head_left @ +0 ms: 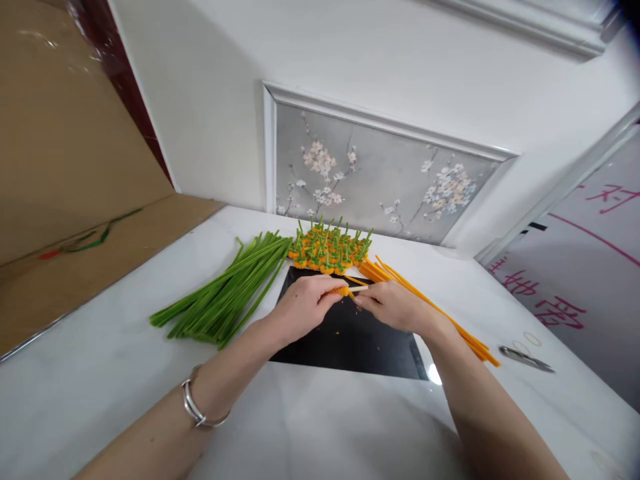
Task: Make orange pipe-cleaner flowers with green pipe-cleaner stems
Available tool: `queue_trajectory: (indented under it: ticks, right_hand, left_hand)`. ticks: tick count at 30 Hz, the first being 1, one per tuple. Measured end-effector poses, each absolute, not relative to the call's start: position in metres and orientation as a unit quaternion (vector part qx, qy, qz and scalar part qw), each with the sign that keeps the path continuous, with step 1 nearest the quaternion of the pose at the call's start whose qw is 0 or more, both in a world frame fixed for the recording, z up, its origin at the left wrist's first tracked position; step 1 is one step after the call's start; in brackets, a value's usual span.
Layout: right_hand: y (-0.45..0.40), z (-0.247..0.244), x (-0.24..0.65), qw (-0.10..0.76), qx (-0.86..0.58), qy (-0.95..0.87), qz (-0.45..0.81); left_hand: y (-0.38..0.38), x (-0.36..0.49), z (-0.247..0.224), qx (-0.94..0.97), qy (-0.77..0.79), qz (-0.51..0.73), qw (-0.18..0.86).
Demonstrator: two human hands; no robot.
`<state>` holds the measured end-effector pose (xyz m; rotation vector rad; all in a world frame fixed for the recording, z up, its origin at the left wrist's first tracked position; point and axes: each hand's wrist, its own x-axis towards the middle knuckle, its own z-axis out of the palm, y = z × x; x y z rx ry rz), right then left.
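Note:
Over a black mat (350,340), my left hand (307,307) is closed on a small orange piece (343,291) wound around a pale thin stick (359,289). My right hand (387,303) pinches an orange strip (353,295) near the stick's other end. Behind the mat stand several small orange pieces with green stems (327,250). A bundle of long fuzzy green stems (227,290) lies left of the mat. Long orange stems (440,310) lie to the right, partly behind my right hand and forearm.
On the white table (300,420), a metal tool (527,359) and thin rings (533,339) lie at the right. Cardboard (75,267) borders the left side. A wall with a framed floral panel (370,180) rises behind. A board with red writing (575,267) is at the right.

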<state>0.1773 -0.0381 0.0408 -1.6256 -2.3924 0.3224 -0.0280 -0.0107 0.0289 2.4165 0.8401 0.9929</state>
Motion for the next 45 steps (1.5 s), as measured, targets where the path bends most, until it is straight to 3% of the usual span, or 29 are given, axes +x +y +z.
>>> queue_trajectory:
  ticks: [12,19,26,36,45]
  right_hand:
    - [-0.065,0.063,0.16,0.101,-0.522,-0.846,0.046]
    - [-0.062,0.068,0.162,0.213,-0.5,-0.839,0.01]
    - [-0.042,0.058,0.173,0.308,-0.495,-0.812,0.022]
    - [-0.03,0.044,0.18,0.25,-0.542,-0.799,0.072]
    - [-0.034,0.039,0.179,0.187,-0.519,-0.82,0.149]
  left_hand:
    - [0.001,-0.033,0.023,0.852,0.348,0.35,0.173]
    - [0.001,-0.034,0.021,0.875,0.318,0.316,0.183]
    - [-0.004,-0.031,0.023,0.85,0.312,0.312,0.289]
    - [-0.013,-0.028,0.028,0.837,0.338,0.307,0.301]
    - [-0.013,-0.026,0.032,0.8,0.334,0.391,0.31]
